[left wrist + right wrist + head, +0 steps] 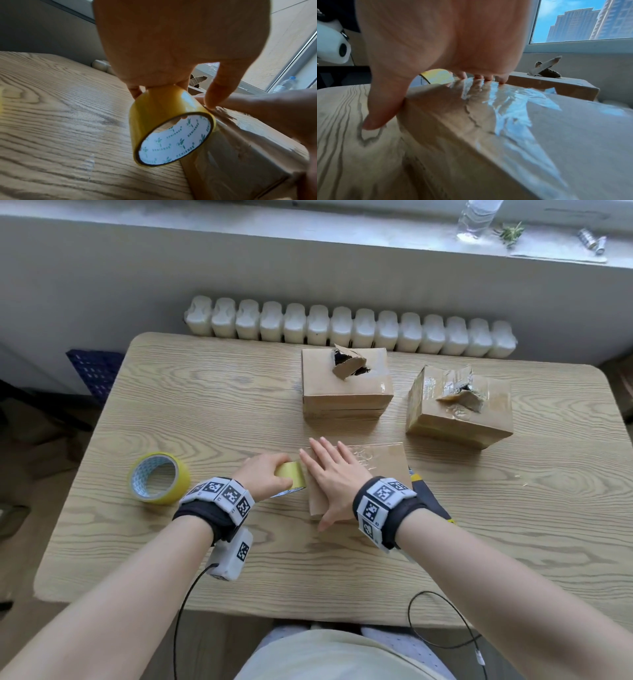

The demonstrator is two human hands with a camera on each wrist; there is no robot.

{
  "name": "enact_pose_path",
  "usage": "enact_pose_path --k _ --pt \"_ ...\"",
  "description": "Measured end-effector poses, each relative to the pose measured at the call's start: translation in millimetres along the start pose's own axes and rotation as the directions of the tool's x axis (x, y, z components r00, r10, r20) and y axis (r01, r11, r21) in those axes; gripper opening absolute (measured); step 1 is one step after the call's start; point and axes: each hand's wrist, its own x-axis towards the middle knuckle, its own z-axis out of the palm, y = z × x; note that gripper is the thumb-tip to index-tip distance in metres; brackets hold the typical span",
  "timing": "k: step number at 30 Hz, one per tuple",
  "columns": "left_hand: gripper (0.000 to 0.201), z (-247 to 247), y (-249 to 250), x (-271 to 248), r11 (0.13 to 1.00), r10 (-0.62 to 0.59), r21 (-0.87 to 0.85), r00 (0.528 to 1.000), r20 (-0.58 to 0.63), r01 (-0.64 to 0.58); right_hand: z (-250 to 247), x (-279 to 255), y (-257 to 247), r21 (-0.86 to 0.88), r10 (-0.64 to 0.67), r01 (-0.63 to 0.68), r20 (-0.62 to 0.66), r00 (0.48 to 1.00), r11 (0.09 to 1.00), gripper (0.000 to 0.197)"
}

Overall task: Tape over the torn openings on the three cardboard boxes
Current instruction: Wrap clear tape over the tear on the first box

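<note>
My left hand (265, 475) grips a yellow tape roll (290, 474) (169, 129) at the left side of the near cardboard box (383, 463) (556, 135). Clear tape runs from the roll up the box's side and across its top. My right hand (334, 472) lies flat on that taped top, fingers straight, thumb (382, 111) down the near side. Two more boxes stand behind: the middle box (346, 385) has a torn flap sticking up, and the right box (460, 405) has a ragged hole in its taped top.
A second, larger yellow tape roll (159, 478) lies on the wooden table (205, 405) to the left. A white radiator (349, 328) runs behind the table. A windowsill holds a plastic bottle (476, 217). A dark object (431, 498) peeks out beside my right wrist.
</note>
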Motion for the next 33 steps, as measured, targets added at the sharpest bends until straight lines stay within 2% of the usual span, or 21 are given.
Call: enact_pose_path --k 4,7,9,11,13,15,17,20,23,24,27,28,33 --pt "0.07 0.1 -5.4 -6.9 0.992 0.06 0.114 0.998 -0.009 -0.059 -5.8 -0.7 -2.8 0.016 0.003 -0.003 -0.034 0.999 1.0 0.136" --pt "0.068 -4.7 -8.7 -11.9 0.984 0.126 0.143 0.981 -0.145 -0.106 -12.9 -8.2 -2.5 0.126 0.029 -0.016 -0.108 0.994 0.992 0.135" --pt "0.055 -12.2 -8.0 -15.4 0.974 0.207 0.155 0.929 -0.307 -0.165 -20.5 -13.8 -1.2 0.234 0.047 -0.01 -0.155 0.987 0.972 0.135" --pt "0.051 -23.3 -5.5 -19.6 0.966 0.258 0.113 0.845 -0.469 -0.232 -30.3 -19.6 -1.1 0.36 0.064 0.014 -0.204 0.977 0.933 0.134" --pt "0.056 -33.3 -0.5 -21.9 0.958 0.242 0.021 0.763 -0.6 -0.287 -36.3 -23.6 -0.6 0.492 0.093 0.054 -0.27 0.958 0.869 0.133" --pt "0.059 -40.2 9.1 -24.7 0.946 0.18 -0.083 0.72 -0.671 -0.315 -39.3 -28.6 1.0 0.587 0.129 0.098 -0.332 0.934 0.803 0.131" --pt "0.059 -43.1 20.4 -27.2 0.936 0.112 -0.175 0.731 -0.673 -0.304 -41.1 -34.8 3.6 0.639 0.153 0.124 -0.36 0.92 0.759 0.13" --pt "0.054 -38.3 29.8 -22.2 0.912 0.044 -0.293 0.78 -0.625 -0.287 -37.3 -43.5 9.5 0.684 0.198 0.134 -0.383 0.902 0.717 0.131" --pt "0.047 -30.1 46.3 -17.1 0.87 0.004 -0.417 0.849 -0.528 -0.263 -31.6 -53.9 20.0 0.712 0.252 0.085 -0.355 0.9 0.697 0.137" --pt "0.046 -27.0 52.1 -15.2 0.873 0.005 -0.416 0.857 -0.515 -0.255 -31.2 -56.6 24.3 0.707 0.259 0.055 -0.329 0.908 0.705 0.141" --pt "0.045 -22.5 67.5 -10.9 0.884 0.049 -0.379 0.862 -0.505 -0.272 -33.3 -64.3 34.0 0.64 0.272 -0.046 -0.259 0.927 0.767 0.152" --pt "0.045 -21.7 71.7 -9.7 0.887 0.065 -0.369 0.865 -0.498 -0.279 -33.4 -66.8 35.2 0.644 0.281 -0.066 -0.239 0.929 0.762 0.153" --pt "0.041 -19.6 95.6 -17.2 0.914 0.136 -0.264 0.846 -0.516 -0.308 -24.4 -84.3 44.7 0.767 0.342 -0.061 -0.212 0.915 0.639 0.148"
